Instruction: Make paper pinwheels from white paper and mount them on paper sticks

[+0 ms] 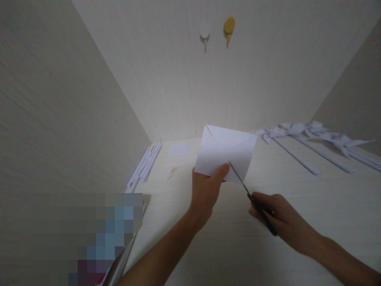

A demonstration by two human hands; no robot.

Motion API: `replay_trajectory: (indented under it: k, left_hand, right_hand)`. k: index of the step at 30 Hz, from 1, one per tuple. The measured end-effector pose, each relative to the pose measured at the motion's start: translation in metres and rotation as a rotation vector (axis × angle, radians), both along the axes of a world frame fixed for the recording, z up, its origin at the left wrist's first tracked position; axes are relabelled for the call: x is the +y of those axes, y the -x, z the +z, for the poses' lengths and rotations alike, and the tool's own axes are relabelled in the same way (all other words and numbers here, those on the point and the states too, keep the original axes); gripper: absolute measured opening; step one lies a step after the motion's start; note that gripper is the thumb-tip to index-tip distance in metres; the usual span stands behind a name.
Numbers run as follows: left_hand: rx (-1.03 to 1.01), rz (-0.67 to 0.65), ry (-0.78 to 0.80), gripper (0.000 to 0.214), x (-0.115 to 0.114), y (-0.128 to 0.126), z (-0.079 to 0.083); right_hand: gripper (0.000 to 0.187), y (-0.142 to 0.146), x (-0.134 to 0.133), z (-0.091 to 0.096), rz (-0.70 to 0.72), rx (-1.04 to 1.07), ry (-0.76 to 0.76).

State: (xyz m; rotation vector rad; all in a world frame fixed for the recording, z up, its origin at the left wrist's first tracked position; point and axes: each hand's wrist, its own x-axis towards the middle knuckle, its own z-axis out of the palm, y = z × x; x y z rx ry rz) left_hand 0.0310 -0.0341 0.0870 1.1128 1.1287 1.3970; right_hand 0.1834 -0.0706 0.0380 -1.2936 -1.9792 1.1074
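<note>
My left hand (208, 186) grips a square sheet of white paper (228, 145) by its lower left edge, thumb on top. Diagonal lines run in from the sheet's corners, and the one at the upper left looks like a slit. A bit of red shows under its lower edge. In my right hand (278, 216) is a pair of dark-handled scissors (238, 178), their blades reaching from the sheet's lower right corner towards its middle. The tip lies close to my left thumb. Whether the blades are apart is hard to make out.
Several rolled paper sticks (145, 165) lie at the table's left edge. Near them are a small white paper square (178, 149) and a few thin pin-like pieces (172, 171). Paper pinwheels (300, 130) on sticks lie at the right. A white hook (204, 31) and a yellow hook (229, 27) hang on the wall.
</note>
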Motion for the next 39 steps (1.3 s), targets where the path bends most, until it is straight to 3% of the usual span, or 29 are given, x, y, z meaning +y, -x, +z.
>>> replay_trajectory:
  k: [39]
  left_hand:
    - [0.066,-0.030,0.030,0.018,0.0001,0.0004,-0.0039]
  right_hand:
    - [0.028,-0.0002,0.0006,0.0021,-0.041,0.017,0.020]
